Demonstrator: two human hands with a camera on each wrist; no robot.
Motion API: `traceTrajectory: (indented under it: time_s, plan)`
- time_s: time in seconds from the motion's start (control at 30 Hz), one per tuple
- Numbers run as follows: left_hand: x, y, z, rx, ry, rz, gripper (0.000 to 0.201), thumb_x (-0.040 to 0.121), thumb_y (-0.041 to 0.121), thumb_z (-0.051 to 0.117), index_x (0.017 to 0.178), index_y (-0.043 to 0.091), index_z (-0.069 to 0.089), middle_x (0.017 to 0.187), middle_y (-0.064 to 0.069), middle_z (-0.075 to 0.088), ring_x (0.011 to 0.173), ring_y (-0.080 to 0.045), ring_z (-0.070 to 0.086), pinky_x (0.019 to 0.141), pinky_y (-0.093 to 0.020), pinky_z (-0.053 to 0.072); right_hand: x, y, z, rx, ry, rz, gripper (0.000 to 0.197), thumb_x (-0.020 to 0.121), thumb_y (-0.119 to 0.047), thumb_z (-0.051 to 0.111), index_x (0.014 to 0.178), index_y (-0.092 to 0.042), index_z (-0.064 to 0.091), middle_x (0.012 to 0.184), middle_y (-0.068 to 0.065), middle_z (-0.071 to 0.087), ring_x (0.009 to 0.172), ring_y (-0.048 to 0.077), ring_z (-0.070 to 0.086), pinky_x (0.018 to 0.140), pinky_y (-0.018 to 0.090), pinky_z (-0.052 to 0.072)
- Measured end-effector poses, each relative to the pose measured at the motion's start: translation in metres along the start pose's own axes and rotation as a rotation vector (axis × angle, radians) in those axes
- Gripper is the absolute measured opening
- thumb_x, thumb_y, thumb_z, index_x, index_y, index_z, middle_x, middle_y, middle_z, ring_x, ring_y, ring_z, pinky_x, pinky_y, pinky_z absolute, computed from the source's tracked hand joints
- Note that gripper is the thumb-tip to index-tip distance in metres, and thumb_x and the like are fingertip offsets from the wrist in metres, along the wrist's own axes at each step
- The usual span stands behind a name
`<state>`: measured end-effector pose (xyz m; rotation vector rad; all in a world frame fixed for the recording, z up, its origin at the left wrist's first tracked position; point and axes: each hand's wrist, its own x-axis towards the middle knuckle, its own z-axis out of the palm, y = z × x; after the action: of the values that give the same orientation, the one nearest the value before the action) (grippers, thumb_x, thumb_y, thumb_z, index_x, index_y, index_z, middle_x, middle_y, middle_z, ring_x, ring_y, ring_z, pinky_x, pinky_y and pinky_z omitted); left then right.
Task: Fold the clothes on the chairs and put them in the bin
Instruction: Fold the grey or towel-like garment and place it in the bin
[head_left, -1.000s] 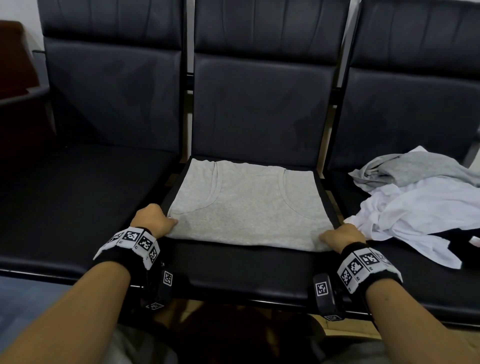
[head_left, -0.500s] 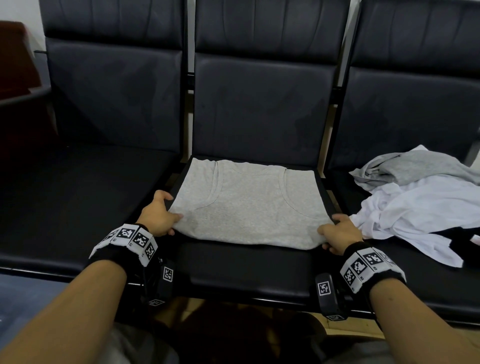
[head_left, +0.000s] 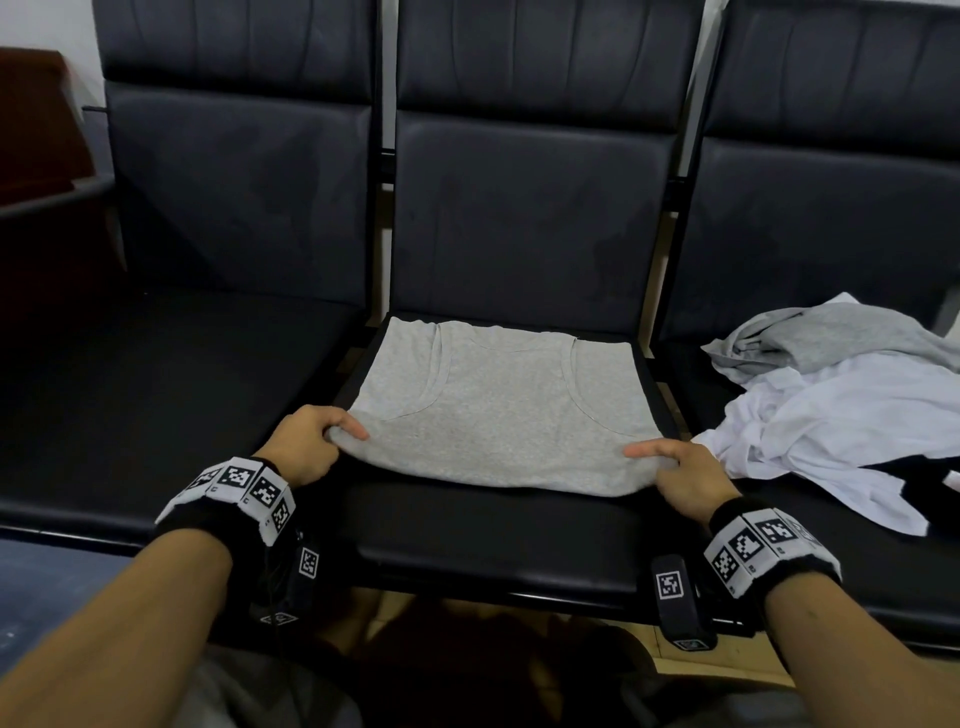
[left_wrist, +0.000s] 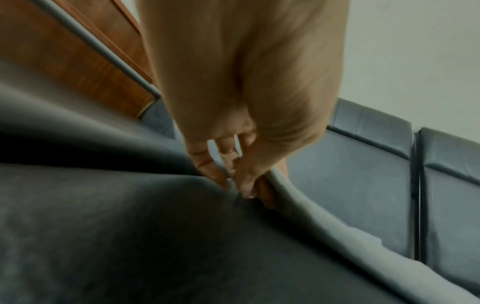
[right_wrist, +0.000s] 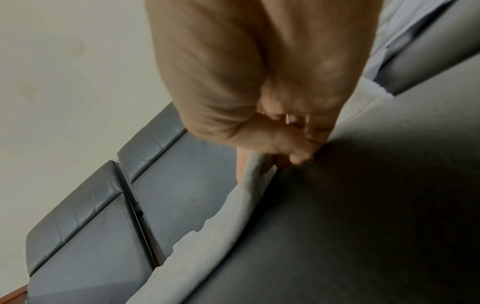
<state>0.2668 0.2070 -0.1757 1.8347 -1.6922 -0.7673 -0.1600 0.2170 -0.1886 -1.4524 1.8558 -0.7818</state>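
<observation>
A grey sleeveless top (head_left: 498, 410) lies folded flat on the middle chair seat (head_left: 493, 530). My left hand (head_left: 337, 426) pinches its near left corner, thumb on top. My right hand (head_left: 654, 457) pinches the near right corner in the same way. In the left wrist view the left hand (left_wrist: 249, 185) has its fingers curled under the grey top's edge (left_wrist: 311, 214), which is lifted off the seat. In the right wrist view the right hand (right_wrist: 275, 160) grips the grey top's edge (right_wrist: 233, 218) with the fingers beneath. No bin is in view.
A loose pile of clothes (head_left: 831, 405) in white, grey and black lies on the right chair seat. The left chair seat (head_left: 156, 405) is bare black leather. A brown wooden piece of furniture (head_left: 36, 130) stands at the far left.
Both hands shifted from resting at the top's near edge to pinching its near corners, thumbs on top, and the near edge has lifted a little off the seat.
</observation>
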Motion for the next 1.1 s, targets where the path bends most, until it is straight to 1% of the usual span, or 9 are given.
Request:
traceTrajectory:
  time_s: [0.1,0.27,0.4,0.53,0.67,0.73,0.83,0.97,1.1]
  plan:
    - [-0.003,0.0,0.0,0.035,0.083,0.035,0.042,0.086,-0.012,0.049,0.091,0.022,0.072,0.1,-0.002,0.063,0.09,-0.017,0.061,0.07,-0.015,0.045,-0.001,0.002,0.0,-0.072,0.048,-0.014,0.054,0.081,0.01,0.043,0.098,-0.032,0.072,0.086,-0.001,0.065,0.05,0.001,0.057,0.047,0.013,0.043]
    - [-0.003,-0.001,-0.003,0.005,0.13,0.091,0.026,0.09,0.003,0.062,0.108,0.019,0.072,0.099,-0.001,0.068,0.097,-0.019,0.064,0.087,-0.024,0.047,-0.006,-0.003,-0.003,-0.042,0.147,-0.043,0.042,0.085,0.006,0.051,0.098,-0.029,0.07,0.086,0.006,0.062,0.076,0.026,0.066,0.068,0.025,0.051]
    - [-0.005,-0.002,-0.006,0.124,0.189,0.174,0.019,0.09,0.012,0.064,0.103,0.02,0.075,0.09,-0.002,0.067,0.088,-0.019,0.061,0.095,-0.033,0.046,-0.003,-0.004,-0.002,0.02,0.191,-0.088,0.019,0.086,-0.007,0.062,0.093,-0.021,0.072,0.094,0.002,0.066,0.093,0.021,0.062,0.084,0.024,0.043]
    - [0.0,-0.001,-0.005,0.028,0.228,0.16,0.014,0.089,0.016,0.067,0.1,0.014,0.075,0.12,0.002,0.055,0.118,-0.017,0.045,0.103,-0.027,0.03,0.003,-0.005,-0.003,0.165,0.309,-0.163,0.01,0.082,-0.005,0.065,0.082,-0.009,0.074,0.114,-0.004,0.057,0.108,0.013,0.053,0.101,0.025,0.034]
    - [-0.001,0.009,-0.008,-0.303,0.198,0.117,0.019,0.09,0.01,0.059,0.099,0.015,0.075,0.113,0.004,0.067,0.111,-0.015,0.058,0.103,-0.032,0.04,-0.002,-0.012,-0.001,0.316,0.301,-0.223,0.018,0.085,-0.008,0.056,0.081,-0.01,0.074,0.1,-0.004,0.071,0.1,0.01,0.06,0.095,0.024,0.039]
    - [-0.005,0.016,-0.013,-0.467,0.2,0.13,0.023,0.085,0.012,0.055,0.081,0.019,0.077,0.092,-0.002,0.072,0.094,-0.018,0.064,0.089,-0.035,0.048,-0.003,-0.013,-0.001,0.395,0.346,-0.255,0.02,0.077,-0.015,0.053,0.07,-0.012,0.071,0.079,-0.006,0.071,0.085,0.008,0.062,0.085,0.025,0.043]
    - [-0.014,0.029,-0.016,-0.604,0.26,0.123,0.027,0.082,0.007,0.048,0.058,0.014,0.059,0.063,-0.004,0.053,0.064,-0.015,0.048,0.061,-0.03,0.038,-0.004,-0.016,-0.007,0.45,0.417,-0.304,0.016,0.071,-0.015,0.047,0.059,-0.013,0.058,0.053,-0.013,0.055,0.058,0.001,0.049,0.06,0.016,0.039]
    - [-0.019,0.038,-0.024,-0.667,0.25,0.069,0.02,0.087,0.006,0.045,0.076,-0.003,0.059,0.073,-0.008,0.06,0.068,-0.016,0.058,0.063,-0.029,0.047,-0.004,-0.021,-0.015,0.317,0.487,-0.445,0.028,0.077,0.017,0.044,0.066,-0.002,0.061,0.057,-0.003,0.063,0.055,-0.012,0.049,0.055,0.004,0.035]
    - [-0.012,0.029,-0.035,-0.606,0.247,0.016,0.031,0.087,0.019,0.05,0.091,-0.011,0.053,0.085,-0.011,0.058,0.078,-0.024,0.055,0.073,-0.041,0.044,0.0,-0.028,-0.018,0.291,0.536,-0.464,0.024,0.083,0.003,0.045,0.079,0.006,0.068,0.074,0.0,0.065,0.063,-0.01,0.051,0.062,0.003,0.036]
